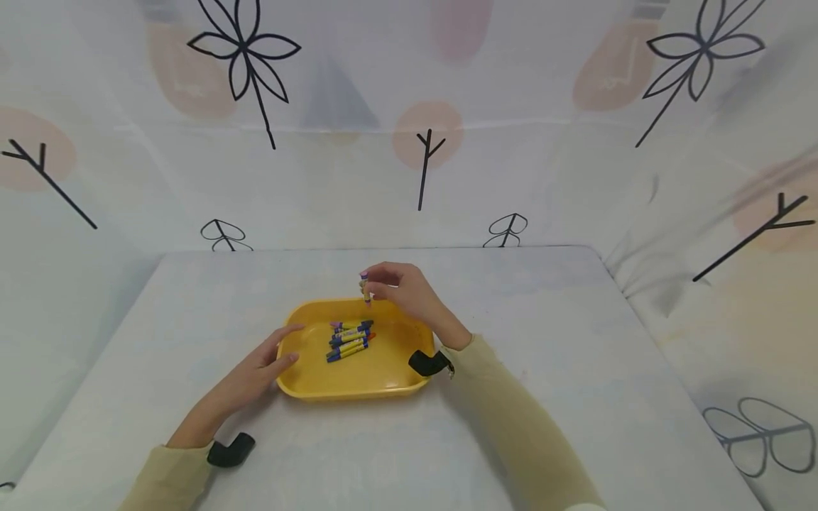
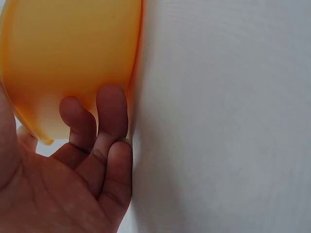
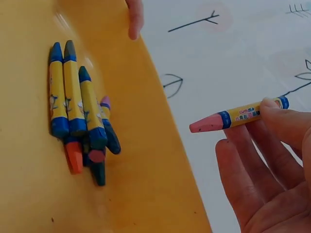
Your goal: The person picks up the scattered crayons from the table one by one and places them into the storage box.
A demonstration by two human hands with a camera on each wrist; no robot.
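A pink crayon (image 1: 366, 289) with a yellow wrapper and blue bands is pinched between the thumb and fingers of my right hand (image 1: 410, 292), above the far side of a yellow tray (image 1: 390, 380). In the right wrist view the crayon (image 3: 243, 115) has its pink tip pointing toward the tray. My left hand (image 1: 254, 375) holds the tray's left end, thumb and index finger over the rim; in the left wrist view its other fingers (image 2: 112, 109) bend against the outer wall. Several crayons (image 3: 75, 99) lie in a loose pile inside, blue, green and orange-red tips among them.
The tray stands on a white table (image 1: 549, 397) that reaches a patterned cloth backdrop (image 1: 358, 191) behind and at both sides. Black wrist bands (image 1: 231, 450) sit at both sleeves, the right one overlapping the tray's right rim in the head view.
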